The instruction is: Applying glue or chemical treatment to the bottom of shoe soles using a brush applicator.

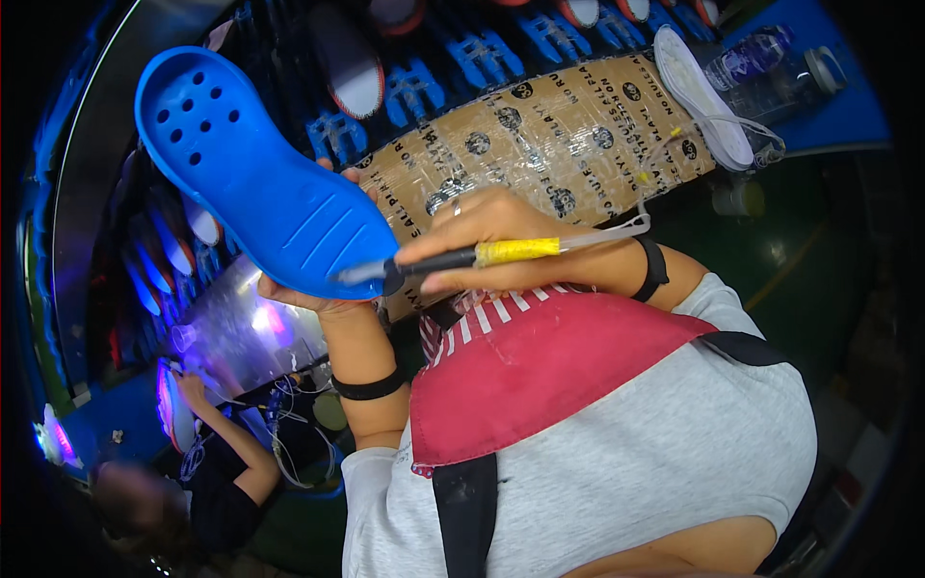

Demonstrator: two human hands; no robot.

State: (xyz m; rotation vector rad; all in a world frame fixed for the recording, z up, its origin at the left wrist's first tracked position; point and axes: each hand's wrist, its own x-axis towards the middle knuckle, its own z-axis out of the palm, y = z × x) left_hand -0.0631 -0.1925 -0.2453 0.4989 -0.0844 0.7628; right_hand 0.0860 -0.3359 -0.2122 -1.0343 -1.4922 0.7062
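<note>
Left hand (323, 302) holds a blue sole (279, 197), right hand (493, 229) a brush (451, 260) over it.

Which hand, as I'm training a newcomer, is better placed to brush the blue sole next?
The right hand, likely: it grips the brush, whose tip is at the lined end of the blue sole; the left hand supports the sole.

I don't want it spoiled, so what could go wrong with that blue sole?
The brush in the right hand is near one end of the blue sole, so it might slip off. Its thin tube trails away and could snag. The left hand holds near that end, so the sole might tip.
</note>
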